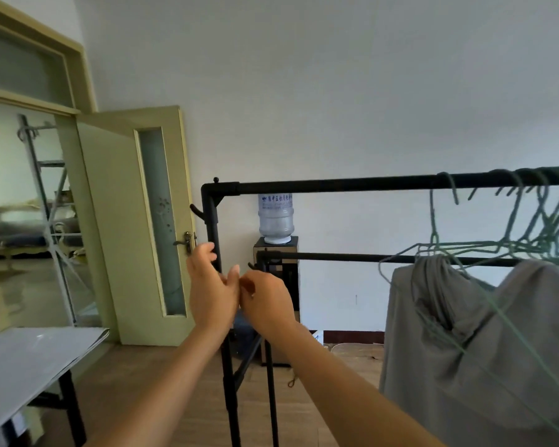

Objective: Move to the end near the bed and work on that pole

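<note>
**Two hands meet at the left post of a black clothes rack**

At the far left a grey tabletop (29,359) juts in, cut off by the frame edge, with a pale green door (133,221) standing open behind it.

The left hand (212,291) is raised in front of the clothes rack (336,185), its fingers loosely spread and only slightly curled, thumb up; its fingertips lie just before the rack's upright post, and whether they touch it cannot be told. The right hand (265,300) sits just beside it, touching the left at the thumb side, with fingers curled inward. What that grip closes on, if anything, is hidden behind the knuckles.

The rack's top bar runs level, left to right, and leaves the frame at the right; a lower bar runs parallel beneath it. Its posts stand upright and are cut off at the bottom edge.

Behind the rack a water bottle (275,217) sits inverted on a dispenser; its contents are hard to make out.

To the right, green wire hangers (510,227) crowd the top bar, and grey garments (465,333) hang below on them, partly out of frame.
</note>
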### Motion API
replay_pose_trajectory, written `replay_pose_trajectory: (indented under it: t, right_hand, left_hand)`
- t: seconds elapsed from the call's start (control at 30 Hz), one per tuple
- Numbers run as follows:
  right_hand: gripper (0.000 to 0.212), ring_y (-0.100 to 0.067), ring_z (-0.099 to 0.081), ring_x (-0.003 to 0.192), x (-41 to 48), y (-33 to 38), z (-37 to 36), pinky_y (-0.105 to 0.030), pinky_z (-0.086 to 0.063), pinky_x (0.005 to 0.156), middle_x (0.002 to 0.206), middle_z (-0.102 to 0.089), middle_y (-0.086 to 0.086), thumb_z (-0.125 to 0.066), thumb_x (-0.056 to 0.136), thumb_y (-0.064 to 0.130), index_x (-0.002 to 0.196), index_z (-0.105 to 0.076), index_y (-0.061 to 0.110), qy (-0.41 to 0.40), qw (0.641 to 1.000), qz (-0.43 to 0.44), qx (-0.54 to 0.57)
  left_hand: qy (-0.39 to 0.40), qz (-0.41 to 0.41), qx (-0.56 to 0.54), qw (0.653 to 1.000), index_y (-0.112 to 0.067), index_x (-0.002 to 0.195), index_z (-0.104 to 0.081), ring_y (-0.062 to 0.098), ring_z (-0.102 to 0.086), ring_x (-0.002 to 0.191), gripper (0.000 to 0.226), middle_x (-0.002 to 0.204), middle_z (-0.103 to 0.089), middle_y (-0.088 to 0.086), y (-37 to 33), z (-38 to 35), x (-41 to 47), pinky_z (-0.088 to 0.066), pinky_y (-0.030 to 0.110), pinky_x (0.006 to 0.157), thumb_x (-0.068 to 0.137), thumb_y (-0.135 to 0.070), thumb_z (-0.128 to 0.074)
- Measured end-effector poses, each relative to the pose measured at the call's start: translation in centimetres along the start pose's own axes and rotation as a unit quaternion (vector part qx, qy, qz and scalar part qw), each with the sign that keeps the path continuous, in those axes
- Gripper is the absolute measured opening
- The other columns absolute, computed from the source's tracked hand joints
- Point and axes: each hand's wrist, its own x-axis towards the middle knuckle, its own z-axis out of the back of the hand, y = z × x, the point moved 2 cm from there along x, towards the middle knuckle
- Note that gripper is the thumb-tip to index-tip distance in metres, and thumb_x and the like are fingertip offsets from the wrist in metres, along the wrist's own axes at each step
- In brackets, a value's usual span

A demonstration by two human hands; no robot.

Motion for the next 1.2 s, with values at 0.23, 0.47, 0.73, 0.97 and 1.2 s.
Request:
replay_pose_trajectory:
  t: [0.23,0.47,0.73,0.97,1.2]
  right_hand:
    - [0.022,-0.017,-0.044,0.055,-4.2,0.5,9.0,-0.024,-0.028,0.048,0.064,-0.054,-0.001,-0.049,0.087,0.012,0.066,-0.053,0.017,-0.062,0.996,0.031,-0.054]
    - [0.02,-0.031,-0.062,0.063,-10.8,0.9,20.0,-0.036,-0.048,0.057,0.067,-0.068,-0.015,-0.049,0.084,0.011,0.066,-0.057,0.008,-0.167,0.983,0.0,-0.081]
    - [0.018,-0.03,-0.066,0.065,-19.6,-0.7,31.2,-0.042,-0.054,0.063,0.07,-0.07,-0.011,-0.05,0.083,0.015,0.073,-0.065,0.01,-0.247,0.96,-0.091,-0.098]
    - [0.027,-0.019,-0.067,0.061,-27.7,-3.4,39.3,-0.036,-0.054,0.061,0.064,-0.069,0.0,-0.053,0.085,0.02,0.059,-0.057,0.024,-0.301,0.935,-0.144,-0.118]
    - [0.032,-0.013,-0.064,0.049,-34.9,-7.2,47.9,-0.044,-0.059,0.055,0.049,-0.06,0.004,-0.052,0.082,0.011,0.052,-0.057,0.023,-0.368,0.9,-0.204,-0.113]
  left_hand:
    - [0.06,-0.069,-0.142,0.986,-0.018,0.089,-0.06,0.003,-0.059,0.078,0.005,0.079,-0.06,-0.014,-8.1,-0.6,-4.0,-0.047,0.022,0.069,0.087,-0.014,-0.059]
    - [0.094,-0.111,-0.25,0.957,-0.014,0.085,-0.06,0.008,-0.061,0.072,0.005,0.079,-0.065,-0.005,-19.5,-1.3,-9.1,-0.047,0.011,0.064,0.086,-0.01,-0.059]
    - [0.155,-0.14,-0.324,0.923,-0.019,0.083,-0.062,0.002,-0.06,0.067,0.007,0.072,-0.063,-0.013,-30.9,-3.5,-16.7,-0.046,0.012,0.061,0.084,-0.013,-0.06]
    - [0.244,-0.139,-0.393,0.875,-0.017,0.081,-0.063,0.009,-0.057,0.067,0.009,0.072,-0.061,-0.013,-39.1,-6.3,-24.2,-0.043,0.008,0.059,0.081,-0.008,-0.062]
    - [0.302,-0.162,-0.42,0.84,-0.019,0.082,-0.062,0.005,-0.056,0.066,0.005,0.074,-0.061,-0.013,-47.8,-10.5,-31.6,-0.043,0.008,0.061,0.084,-0.014,-0.061]
